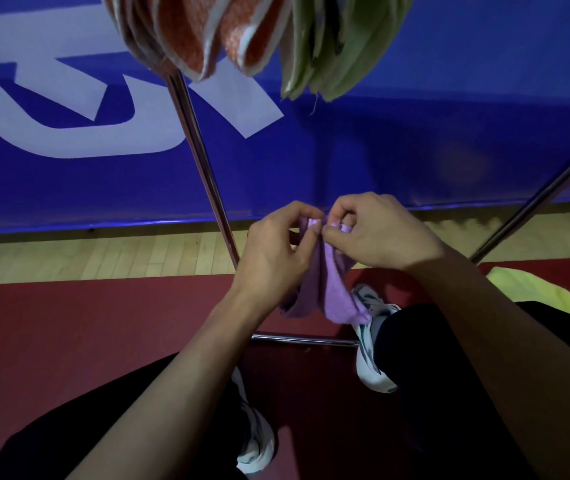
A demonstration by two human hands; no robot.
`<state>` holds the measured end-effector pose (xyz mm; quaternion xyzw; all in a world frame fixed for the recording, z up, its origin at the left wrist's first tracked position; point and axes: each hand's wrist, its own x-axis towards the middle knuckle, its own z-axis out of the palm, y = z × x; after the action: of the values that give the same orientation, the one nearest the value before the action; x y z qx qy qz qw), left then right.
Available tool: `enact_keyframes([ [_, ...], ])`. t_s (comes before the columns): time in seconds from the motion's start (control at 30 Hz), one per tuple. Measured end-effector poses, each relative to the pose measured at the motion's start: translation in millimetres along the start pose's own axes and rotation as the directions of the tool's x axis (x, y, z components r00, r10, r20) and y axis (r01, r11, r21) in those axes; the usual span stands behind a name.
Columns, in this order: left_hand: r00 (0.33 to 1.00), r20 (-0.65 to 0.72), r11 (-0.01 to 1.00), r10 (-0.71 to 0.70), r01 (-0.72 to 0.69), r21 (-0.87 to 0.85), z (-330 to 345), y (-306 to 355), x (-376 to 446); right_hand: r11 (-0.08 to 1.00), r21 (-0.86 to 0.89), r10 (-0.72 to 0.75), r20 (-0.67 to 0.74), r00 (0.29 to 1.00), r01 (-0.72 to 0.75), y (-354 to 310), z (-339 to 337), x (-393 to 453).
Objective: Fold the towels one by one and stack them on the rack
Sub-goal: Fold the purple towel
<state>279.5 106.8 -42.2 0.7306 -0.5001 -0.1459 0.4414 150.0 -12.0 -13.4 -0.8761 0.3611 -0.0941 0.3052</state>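
A blue banner point(345, 150) fills the background above a strip of wood floor point(103, 251) and a red mat point(86, 323). The rack point(203, 168) stands in front of the person, its chrome legs splaying down to a low crossbar, and from its top hang orange towels point(207, 32) and green towels point(332, 46), draped side by side. A yellow-green cloth point(546, 292) lies on the mat at far right. The purple towel point(325, 289) hangs in the air between both hands, its long axis running down from the pinched top edge toward the shoes. The left hand point(276, 251) pinches that edge from the left, and the right hand point(377, 230) pinches it from the right, thumbs nearly touching. The rack top lies up and ahead of both hands, so the towel, once folded, probably has to travel upward; both hands look about equally near.
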Motion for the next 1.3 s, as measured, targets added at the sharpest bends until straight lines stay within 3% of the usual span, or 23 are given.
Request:
enact_keyframes([
  [0.2,0.999,-0.042,1.0,-0.011,0.01,-0.017,1,2,-1,0.96,0.267,0.074,0.05,0.996,-0.085,-1,-3,1],
  [0.4,0.99,-0.061,0.988,-0.124,0.117,-0.105,-3,7,-1,0.933,0.355,0.009,0.135,0.991,-0.057,-10,-6,-3],
  [0.63,0.97,0.173,0.942,-0.168,0.21,-0.261,-15,13,-2,0.867,0.457,0.053,0.314,0.948,-0.2,-2,2,-1],
  [0.73,0.968,0.204,0.912,-0.149,0.214,-0.351,-21,17,0,0.905,0.378,0.106,0.237,0.966,-0.192,0,3,0],
  [0.83,0.968,0.185,0.898,-0.168,0.227,-0.376,-26,14,2,0.851,0.463,0.162,0.218,0.962,-0.248,0,1,4],
  [0.9,0.956,0.246,0.895,-0.156,0.242,-0.373,-29,8,4,0.838,0.48,0.185,0.2,0.962,-0.261,-1,0,5],
  [0.97,0.932,0.344,0.929,-0.117,0.225,-0.294,-29,-2,5,0.874,0.426,0.203,0.119,0.972,-0.235,-1,2,5],
  [1.07,0.883,0.451,0.991,-0.13,0.133,0.025,-18,-12,-3,0.9,0.379,0.237,-0.012,0.972,-0.215,5,3,9],
  [1.1,0.867,0.473,0.987,-0.158,0.146,0.062,-12,-14,-7,0.894,0.389,0.253,-0.035,0.967,-0.22,5,2,11],
  [1.17,0.861,0.471,0.98,-0.192,0.194,0.044,4,-20,-12,0.87,0.441,0.275,-0.062,0.959,-0.221,6,0,13],
  [1.3,0.909,0.334,0.968,-0.249,0.231,0.095,29,-28,-14,0.828,0.542,0.228,-0.091,0.969,-0.143,2,-2,13],
])
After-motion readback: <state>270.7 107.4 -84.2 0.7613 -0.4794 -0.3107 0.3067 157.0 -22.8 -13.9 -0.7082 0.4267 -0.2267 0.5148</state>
